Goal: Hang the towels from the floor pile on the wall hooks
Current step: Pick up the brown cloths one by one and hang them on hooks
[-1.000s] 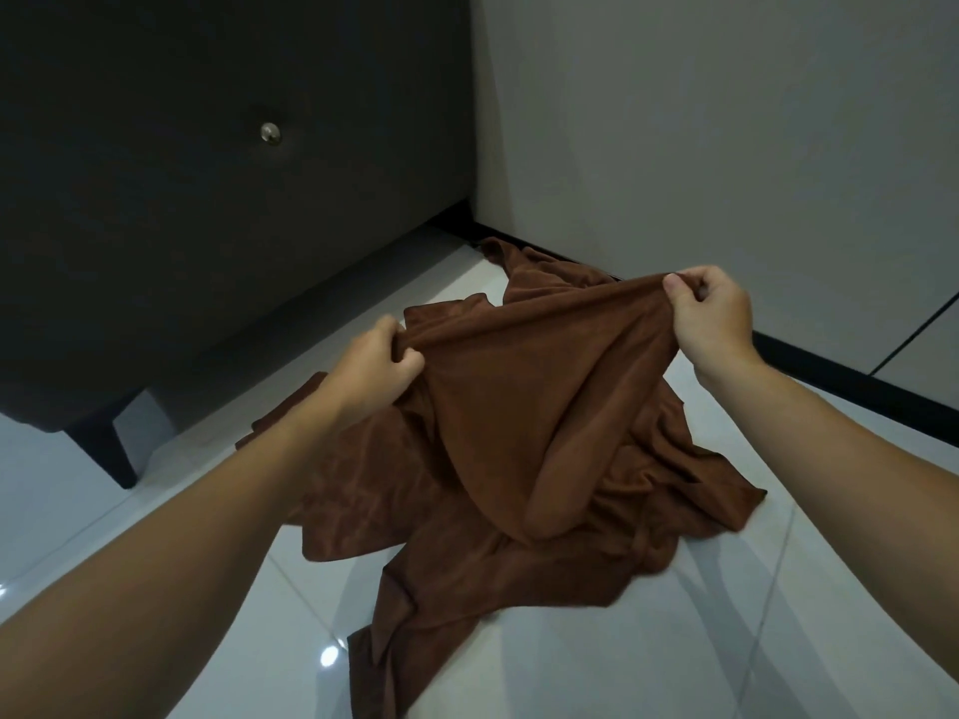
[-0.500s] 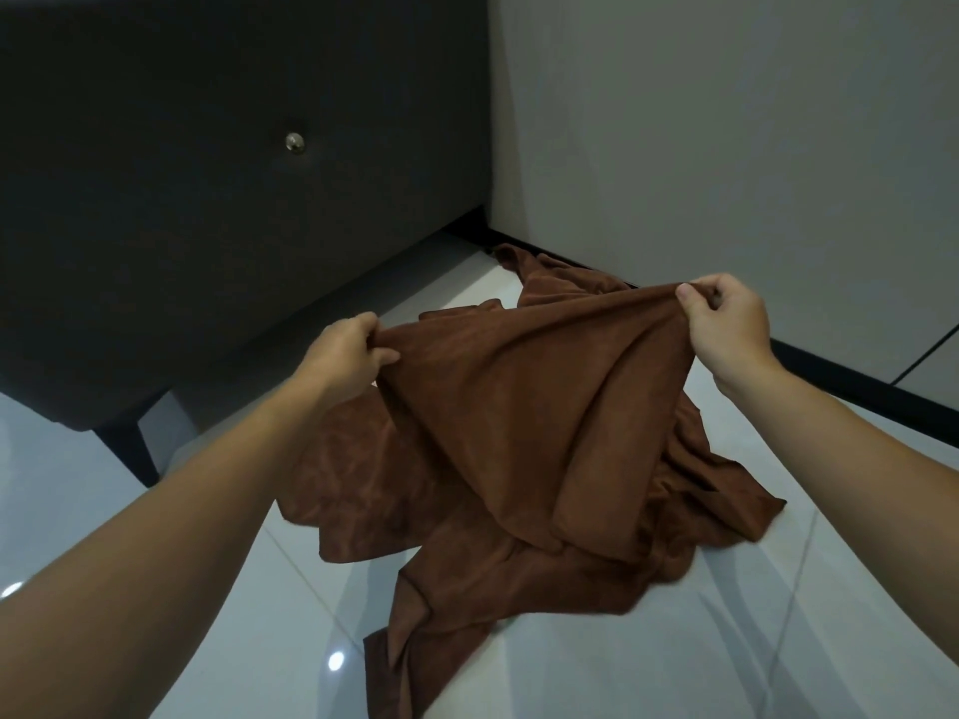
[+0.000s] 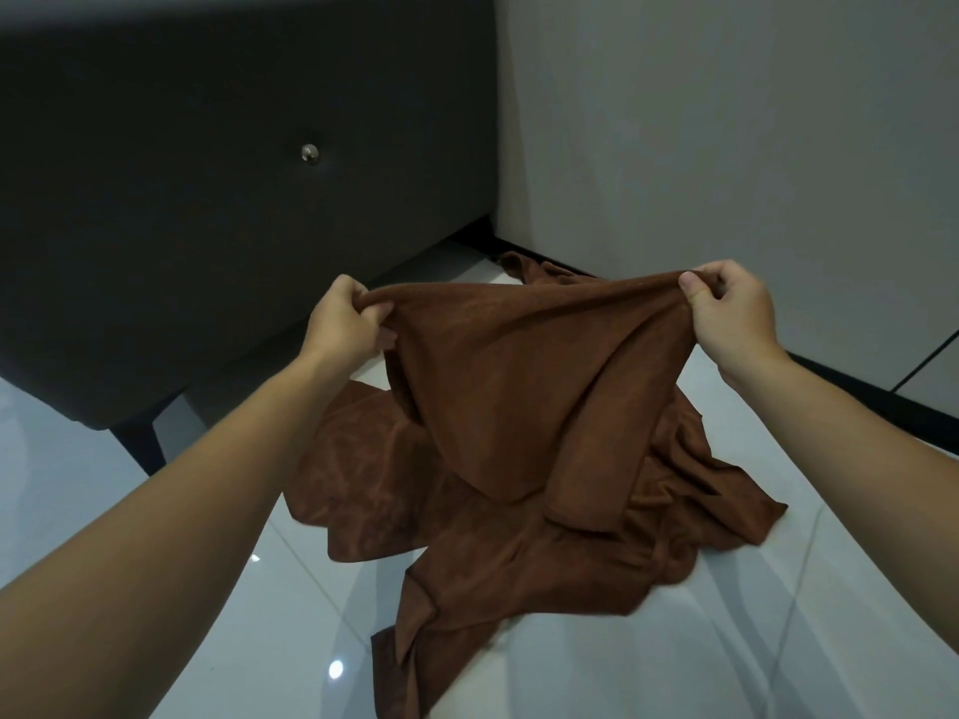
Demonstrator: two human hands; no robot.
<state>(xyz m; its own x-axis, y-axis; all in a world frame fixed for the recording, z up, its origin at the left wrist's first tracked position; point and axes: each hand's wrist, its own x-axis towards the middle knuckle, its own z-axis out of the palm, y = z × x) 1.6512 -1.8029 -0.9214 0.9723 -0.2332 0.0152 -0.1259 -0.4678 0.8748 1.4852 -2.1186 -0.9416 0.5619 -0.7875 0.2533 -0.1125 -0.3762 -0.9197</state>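
A brown towel is stretched between my two hands above the floor. My left hand pinches its left top corner and my right hand pinches its right top corner. The towel's lower part hangs down and still touches the pile of brown towels lying crumpled on the white tiled floor. No wall hooks are in view.
A dark upholstered bed frame with a metal stud and a black leg stands to the left. A grey wall with a black skirting board runs behind the pile. Glossy white floor tiles lie in front.
Both hands have lifted the towel's top edge higher and pulled it wider and tauter. The view has tilted up a little.
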